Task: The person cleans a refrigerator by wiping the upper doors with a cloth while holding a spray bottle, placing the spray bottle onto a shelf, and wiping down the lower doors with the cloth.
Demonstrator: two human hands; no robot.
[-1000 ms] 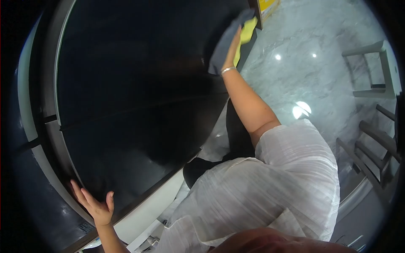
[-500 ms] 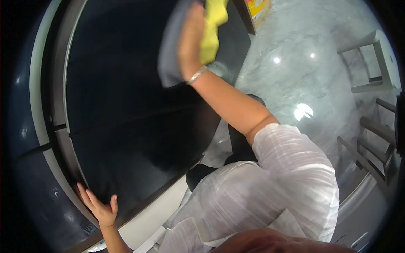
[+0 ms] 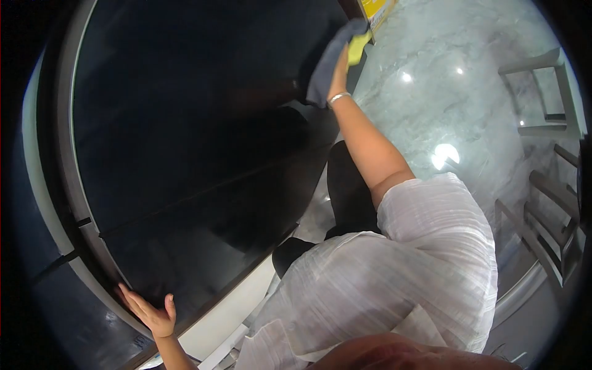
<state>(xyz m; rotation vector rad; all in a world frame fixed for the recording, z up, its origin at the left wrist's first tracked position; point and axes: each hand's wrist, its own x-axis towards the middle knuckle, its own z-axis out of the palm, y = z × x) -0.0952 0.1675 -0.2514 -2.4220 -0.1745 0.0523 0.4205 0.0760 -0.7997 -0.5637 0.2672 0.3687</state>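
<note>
And here's your right hand (image 3: pixel 341 69), out at full reach, grasping the grey-and-yellow cloth (image 3: pixel 322 75) with fingers long and nearly straight along it! The grey side spreads to the left of that hand, between it and the dark glossy panel (image 3: pixel 203 123), while a yellow flap sticks out on the hand's other side, near the fingertips. The cloth sits right by the panel's far right edge; how hard you press, I can't tell. A silvery bracelet (image 3: pixel 338 97) rings that wrist. Over to your left hand (image 3: pixel 155 317), and it's free of any object: palm flat, fingers spread, thumb sticking up, fingertips at the lower left edge of the panel, beside the pale metal trim (image 3: pixel 69 123) that curves away above them. Between your two hands the panel runs wide and dark, a thin seam (image 3: pixel 206 194) slanting across it and a dim reflection just left of the cloth. To the right of your left wrist there's a white board (image 3: pixel 231 314) along the panel's lower border. Just past your right fingertips, a yellow package (image 3: pixel 377 8) peeks in beside a brown upright. Right of your right forearm, the marbled floor (image 3: pixel 425 111) gleams with bright light spots, and farther out that way stand a pale stool (image 3: pixel 568 92) and, nearer you, some grey chair legs (image 3: pixel 555 191).
</note>
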